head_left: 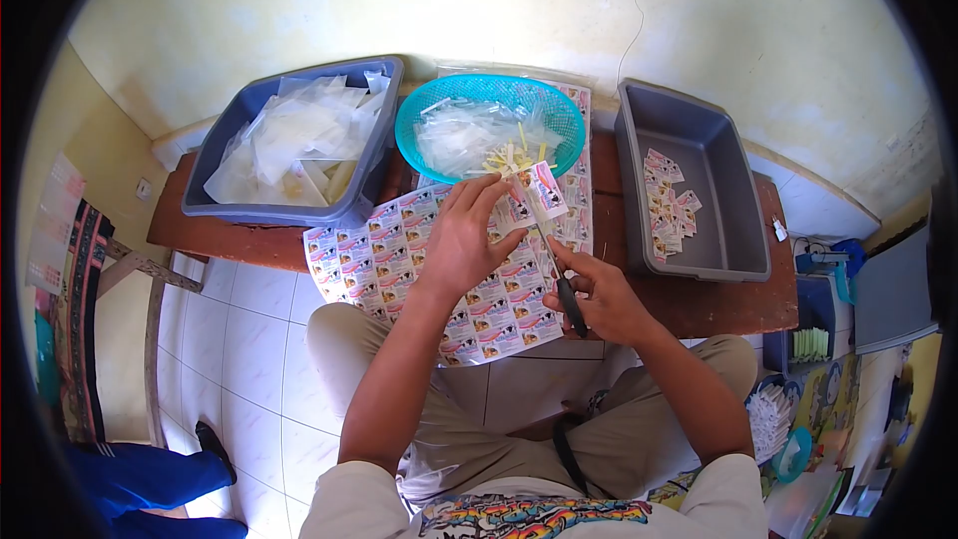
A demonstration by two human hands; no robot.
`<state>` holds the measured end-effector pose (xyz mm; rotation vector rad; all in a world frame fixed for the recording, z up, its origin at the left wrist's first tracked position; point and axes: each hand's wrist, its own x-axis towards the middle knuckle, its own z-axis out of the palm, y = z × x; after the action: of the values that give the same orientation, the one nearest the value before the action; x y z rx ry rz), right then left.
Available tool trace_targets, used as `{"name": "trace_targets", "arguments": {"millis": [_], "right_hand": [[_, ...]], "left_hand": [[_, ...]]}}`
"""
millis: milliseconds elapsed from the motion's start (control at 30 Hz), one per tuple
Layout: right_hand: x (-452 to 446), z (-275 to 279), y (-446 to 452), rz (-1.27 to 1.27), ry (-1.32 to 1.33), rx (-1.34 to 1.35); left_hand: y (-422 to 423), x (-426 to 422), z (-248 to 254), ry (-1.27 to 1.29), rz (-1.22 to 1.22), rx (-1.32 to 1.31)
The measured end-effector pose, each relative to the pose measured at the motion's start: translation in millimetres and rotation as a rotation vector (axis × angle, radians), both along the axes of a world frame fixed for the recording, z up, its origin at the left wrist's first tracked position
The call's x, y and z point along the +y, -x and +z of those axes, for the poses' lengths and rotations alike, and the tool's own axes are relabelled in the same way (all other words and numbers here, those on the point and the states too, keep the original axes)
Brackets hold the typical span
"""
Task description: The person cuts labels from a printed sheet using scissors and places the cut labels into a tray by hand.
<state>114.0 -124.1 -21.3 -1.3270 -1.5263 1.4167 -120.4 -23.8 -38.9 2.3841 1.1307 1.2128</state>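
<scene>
My left hand is closed on a small strip of printed labels, just in front of the turquoise basket. In my right hand is a pair of scissors with black handles, its blades pointing up at the strip. Beneath both hands, printed label sheets spread over the wooden bench and hang past its front edge. The turquoise basket holds clear plastic pieces and thin yellowish paper trimmings. Cut labels lie in the grey tray on the right.
A grey bin of translucent plastic bags stands at the left of the wooden bench. Behind the bench is a wall. Another person's leg in blue shows at lower left. More containers stand at far right.
</scene>
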Motion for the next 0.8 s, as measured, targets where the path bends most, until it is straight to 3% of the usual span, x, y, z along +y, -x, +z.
{"name": "trace_targets", "arguments": {"millis": [800], "right_hand": [[-3, -11, -4, 0.030, -0.075, -0.049]], "left_hand": [[0, 0, -4, -0.017, -0.021, 0.019]]}}
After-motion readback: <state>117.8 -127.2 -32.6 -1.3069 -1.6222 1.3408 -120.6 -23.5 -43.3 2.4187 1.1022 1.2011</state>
